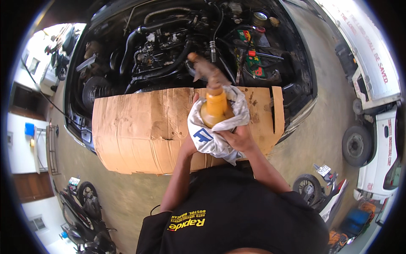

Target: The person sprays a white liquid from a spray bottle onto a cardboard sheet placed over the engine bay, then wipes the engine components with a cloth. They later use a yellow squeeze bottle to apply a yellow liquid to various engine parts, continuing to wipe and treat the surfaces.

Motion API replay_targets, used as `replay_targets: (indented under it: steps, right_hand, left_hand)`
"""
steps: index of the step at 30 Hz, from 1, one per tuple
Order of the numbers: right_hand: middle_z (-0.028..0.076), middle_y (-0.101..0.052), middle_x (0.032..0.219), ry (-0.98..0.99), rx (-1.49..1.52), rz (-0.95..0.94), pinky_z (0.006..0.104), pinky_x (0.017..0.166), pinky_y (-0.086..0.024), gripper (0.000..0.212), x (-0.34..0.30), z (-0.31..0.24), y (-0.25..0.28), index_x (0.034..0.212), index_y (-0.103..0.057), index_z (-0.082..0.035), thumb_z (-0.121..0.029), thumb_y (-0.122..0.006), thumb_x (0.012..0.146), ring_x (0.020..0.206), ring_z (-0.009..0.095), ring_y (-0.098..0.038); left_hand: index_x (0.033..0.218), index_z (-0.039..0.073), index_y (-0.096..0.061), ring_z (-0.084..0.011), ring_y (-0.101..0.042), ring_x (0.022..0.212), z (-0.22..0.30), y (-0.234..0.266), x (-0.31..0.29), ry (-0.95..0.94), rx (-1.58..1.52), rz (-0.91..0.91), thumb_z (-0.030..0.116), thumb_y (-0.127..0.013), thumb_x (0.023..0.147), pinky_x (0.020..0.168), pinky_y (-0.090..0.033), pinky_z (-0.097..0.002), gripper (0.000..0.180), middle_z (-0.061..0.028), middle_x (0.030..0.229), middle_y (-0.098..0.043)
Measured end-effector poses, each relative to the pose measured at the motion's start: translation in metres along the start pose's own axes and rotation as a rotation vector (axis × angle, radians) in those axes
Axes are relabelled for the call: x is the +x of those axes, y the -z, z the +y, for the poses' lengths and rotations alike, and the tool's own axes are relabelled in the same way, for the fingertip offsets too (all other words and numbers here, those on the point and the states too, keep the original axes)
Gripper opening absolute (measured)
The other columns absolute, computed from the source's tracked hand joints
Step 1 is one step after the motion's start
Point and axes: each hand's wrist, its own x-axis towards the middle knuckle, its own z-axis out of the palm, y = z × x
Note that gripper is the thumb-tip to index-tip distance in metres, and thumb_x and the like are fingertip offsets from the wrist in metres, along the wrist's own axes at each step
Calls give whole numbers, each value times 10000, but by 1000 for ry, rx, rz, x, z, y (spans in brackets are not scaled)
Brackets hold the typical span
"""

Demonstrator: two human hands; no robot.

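Observation:
Between my hands, over the cardboard, is a yellowish-orange bottle with a brown, grimy trigger-sprayer-like head, blurred, its orange tip pointing up and to the left. A whitish rag with a blue mark is wrapped around its lower part. My left hand is closed on the rag from the left, most of its fingers hidden behind the cloth. From the right, my right hand grips the rag with its thumb and fingers against the bottle's side. The bottle's base is hidden inside the cloth.
A flat, oil-stained cardboard sheet covers the front edge of the open engine bay. A battery sits at its right. Motorcycles stand at lower left and lower right; a white truck is at right.

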Motion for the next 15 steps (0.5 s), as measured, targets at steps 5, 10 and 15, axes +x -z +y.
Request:
replay_targets:
  steps: [5, 10, 15]
  right_hand:
    - [200, -533, 1748, 3, -34, -29, 515, 1394, -330, 947, -7, -13, -1, 1674, -534, 21, -293, -1013, 919, 1660, 374, -469]
    - [210, -566, 1720, 231, -112, 125, 560, 1377, -345, 789, -16, -11, -16, 1659, -572, -10, -248, -926, 995, 1614, 437, -515]
    - [134, -721, 1443, 105, 11, 211, 428, 1149, -530, 552, -21, -16, -2, 1494, -692, -30, -89, -891, 982, 1327, 299, -697]
  left_hand:
    - [1759, 40, -461, -441, -321, 1749, 64, 48, -20, 146, 554, -214, 142, -960, 883, 1437, -282, -490, 1014, -256, 1874, -339]
    - [1642, -47, -594, -436, -491, 1657, 114, 8, -33, -132, 709, -7, 217, -915, 994, 1358, -387, -514, 770, -265, 1723, -577]
    - [1529, -68, -666, -349, -651, 1418, 103, -51, -13, 4, 427, 486, 371, -958, 1014, 1225, -482, -488, 737, -216, 1481, -700]
